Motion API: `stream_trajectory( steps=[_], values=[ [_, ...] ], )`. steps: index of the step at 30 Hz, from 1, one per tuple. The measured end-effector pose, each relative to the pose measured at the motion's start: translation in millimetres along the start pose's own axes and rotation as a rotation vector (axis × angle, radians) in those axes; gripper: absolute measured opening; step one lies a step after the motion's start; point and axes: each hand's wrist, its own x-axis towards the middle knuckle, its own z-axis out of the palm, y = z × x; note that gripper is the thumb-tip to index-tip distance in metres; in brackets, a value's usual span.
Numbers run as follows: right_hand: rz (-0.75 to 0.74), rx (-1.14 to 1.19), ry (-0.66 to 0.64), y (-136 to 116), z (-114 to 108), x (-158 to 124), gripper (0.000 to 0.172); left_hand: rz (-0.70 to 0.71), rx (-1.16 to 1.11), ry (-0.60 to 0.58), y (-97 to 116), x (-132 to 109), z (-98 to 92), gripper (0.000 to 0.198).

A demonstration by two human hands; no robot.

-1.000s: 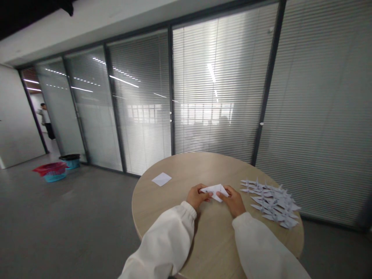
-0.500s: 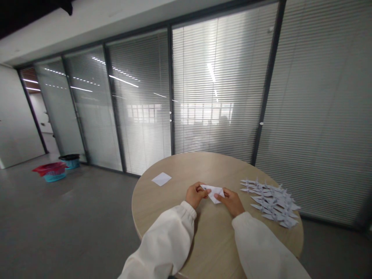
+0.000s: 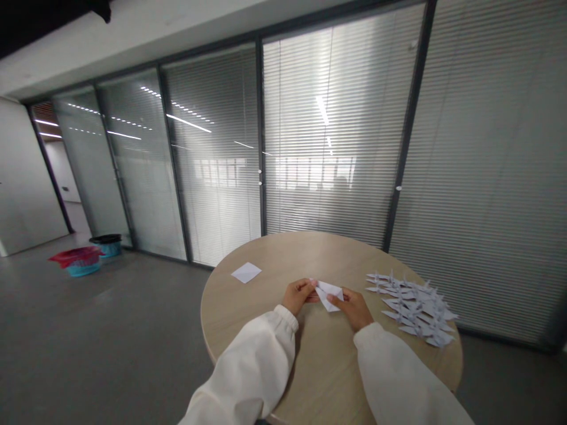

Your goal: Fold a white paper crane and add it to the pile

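Between my hands is a small folded sheet of white paper [image 3: 329,295], held a little above the table. My left hand [image 3: 300,295] pinches its left corner between thumb and fingers. On the other side, my right hand [image 3: 352,307] grips the right edge, its thumb lying on the front face. The fingers behind the paper are partly hidden. A heap of folded white paper cranes [image 3: 419,310] lies to the right of my right hand. Off to the left, a flat square of white paper [image 3: 246,272] rests on the table.
The round wooden table [image 3: 328,378] stands close to a glass partition with blinds [image 3: 328,130]. On the floor at left are a blue bin with a red liner [image 3: 82,262] and one with a black liner [image 3: 108,245].
My left thumb has slid back from the paper's face to its left corner, so more of the sheet shows. My right hand keeps nearly the same hold.
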Motion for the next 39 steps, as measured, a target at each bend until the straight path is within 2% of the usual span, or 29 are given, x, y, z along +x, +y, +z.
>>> stream_trajectory(
  steps=[5,13,20,26,34,39],
  values=[
    [-0.007,0.0,-0.025,2.2,0.9,0.4,0.047,-0.014,-0.065,-0.002,-4.5,2.3,-2.7,0.04],
    [-0.034,-0.029,-0.04,0.8,4.1,-0.8,0.037,-0.032,-0.062,0.041,-6.8,4.0,-4.0,0.038],
    [-0.023,-0.065,-0.043,1.4,5.2,-0.5,0.036,-0.065,-0.065,0.072,-6.5,3.7,-3.9,0.041],
    [-0.072,-0.089,-0.061,6.3,4.9,1.5,0.033,-0.103,-0.073,0.098,-5.3,2.1,-3.2,0.039],
    [-0.119,-0.06,-0.088,8.3,4.2,1.3,0.032,-0.136,-0.112,0.069,-6.3,1.0,-5.2,0.036],
    [-0.122,-0.054,-0.075,8.8,3.8,1.1,0.035,-0.152,-0.149,0.055,-7.0,2.4,-6.8,0.041]
  ],
)
